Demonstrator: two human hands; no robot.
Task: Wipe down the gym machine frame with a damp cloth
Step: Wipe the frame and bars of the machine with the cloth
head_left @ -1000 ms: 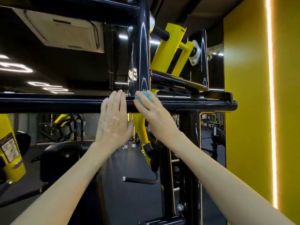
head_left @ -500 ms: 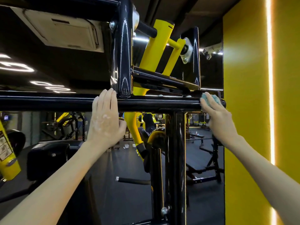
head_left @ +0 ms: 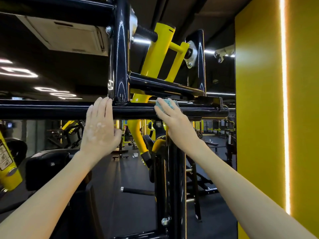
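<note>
Left hand (head_left: 101, 128) open, fingers straight and flat against the front of the glossy black horizontal frame tube (head_left: 51, 109), just left of the welded black upright (head_left: 120, 57). Right hand (head_left: 174, 119) presses a bunched teal cloth (head_left: 167, 104) onto the top of the same tube, right of the upright, with fingers extended over it. Yellow painted lever arm (head_left: 160, 54) sits behind the joint. White warning sticker (head_left: 3, 156) on the yellow machine (head_left: 10, 178) at far left, text too small to read. No brand legible on the frame.
</note>
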